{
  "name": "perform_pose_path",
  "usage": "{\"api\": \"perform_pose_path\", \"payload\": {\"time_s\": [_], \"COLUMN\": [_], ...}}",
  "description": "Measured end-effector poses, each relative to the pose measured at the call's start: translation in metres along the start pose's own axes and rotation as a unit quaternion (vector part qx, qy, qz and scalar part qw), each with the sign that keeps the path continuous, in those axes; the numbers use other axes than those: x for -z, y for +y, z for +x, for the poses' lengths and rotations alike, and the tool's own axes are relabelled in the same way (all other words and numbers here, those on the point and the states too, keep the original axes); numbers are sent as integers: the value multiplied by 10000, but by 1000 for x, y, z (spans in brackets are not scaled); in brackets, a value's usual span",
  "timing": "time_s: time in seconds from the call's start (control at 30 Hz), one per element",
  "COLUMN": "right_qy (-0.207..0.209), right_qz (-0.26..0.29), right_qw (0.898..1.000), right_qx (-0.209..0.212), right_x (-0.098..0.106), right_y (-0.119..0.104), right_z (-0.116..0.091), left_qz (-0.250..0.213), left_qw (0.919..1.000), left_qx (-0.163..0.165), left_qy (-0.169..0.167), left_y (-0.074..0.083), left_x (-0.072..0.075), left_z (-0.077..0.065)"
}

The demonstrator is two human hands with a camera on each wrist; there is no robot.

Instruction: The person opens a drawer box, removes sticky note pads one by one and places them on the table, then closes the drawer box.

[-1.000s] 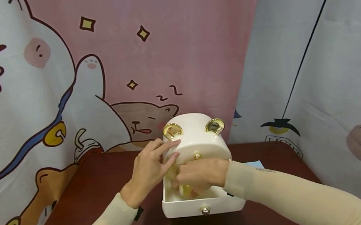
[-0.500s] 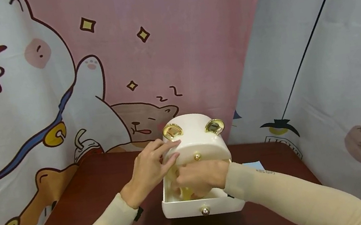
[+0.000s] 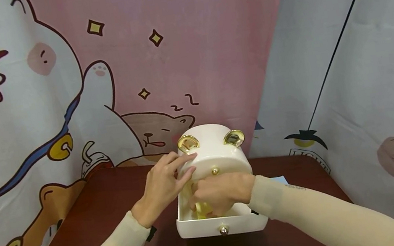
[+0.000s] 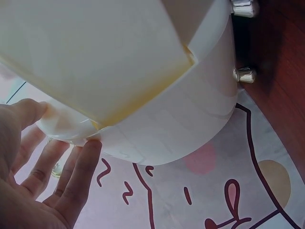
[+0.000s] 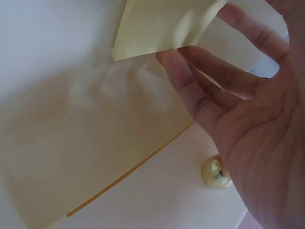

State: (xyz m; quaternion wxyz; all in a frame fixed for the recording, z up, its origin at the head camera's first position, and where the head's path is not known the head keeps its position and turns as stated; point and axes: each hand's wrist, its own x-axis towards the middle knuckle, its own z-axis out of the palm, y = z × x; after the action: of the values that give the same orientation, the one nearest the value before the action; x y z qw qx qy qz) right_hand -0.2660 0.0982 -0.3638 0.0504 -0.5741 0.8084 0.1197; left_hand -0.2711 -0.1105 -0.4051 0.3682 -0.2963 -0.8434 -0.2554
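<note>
You have one white box [image 3: 211, 149] toward the far edge of the worktop [image 3: 110, 208], lower drawer [image 3: 199, 228] already out, one yellow paper [image 5: 157, 31] inside, pinched by your right hand [image 3: 222, 193], its handling apparently unfinished, your left hand [image 3: 161, 182] spread against the box.

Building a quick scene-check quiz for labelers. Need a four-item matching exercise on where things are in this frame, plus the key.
Things:
1. pale yellow straight-edged piece
2. two gold ear-shaped ornaments
3. light blue flat piece
4. left hand

Places:
A. to the right of the glossy white round-topped box
B. touching the box at its upper left
C. held by the right hand
D. on the box's rounded upper part

Pairs: 1-C, 2-D, 3-A, 4-B
</note>
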Motion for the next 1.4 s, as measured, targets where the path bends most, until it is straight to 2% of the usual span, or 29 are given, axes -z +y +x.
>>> {"api": "perform_pose_path", "payload": {"time_s": [0.13, 0.37, 0.63, 0.83, 0.97, 1.2, 1.4], "right_qy": [129, 593, 798, 1098, 1367, 2049, 2372], "right_qz": [33, -108, 381, 468, 512, 137, 364], "right_qw": [9999, 9980, 9958, 9927, 9891, 9781, 9698], "right_qx": [-1, 195, 241, 197, 216, 343, 438], "right_x": [1, 3, 12, 16, 21, 22, 18], "right_y": [2, 3, 5, 7, 6, 5, 2], "right_z": [-3, -10, -17, -27, -33, -43, -51], "left_qz": [6, 17, 20, 29, 42, 38, 28], "left_qw": [10000, 10000, 10000, 10000, 10000, 10000, 9999], "left_qx": [0, -3, 29, 11, 4, -63, 26], "left_qy": [1, -6, -74, -68, -62, -35, -119], "left_y": [0, -1, -1, -1, -1, -2, 1], "left_x": [0, 1, 2, 2, 2, 1, 1], "left_z": [0, 0, 0, 1, 0, 0, 0]}}
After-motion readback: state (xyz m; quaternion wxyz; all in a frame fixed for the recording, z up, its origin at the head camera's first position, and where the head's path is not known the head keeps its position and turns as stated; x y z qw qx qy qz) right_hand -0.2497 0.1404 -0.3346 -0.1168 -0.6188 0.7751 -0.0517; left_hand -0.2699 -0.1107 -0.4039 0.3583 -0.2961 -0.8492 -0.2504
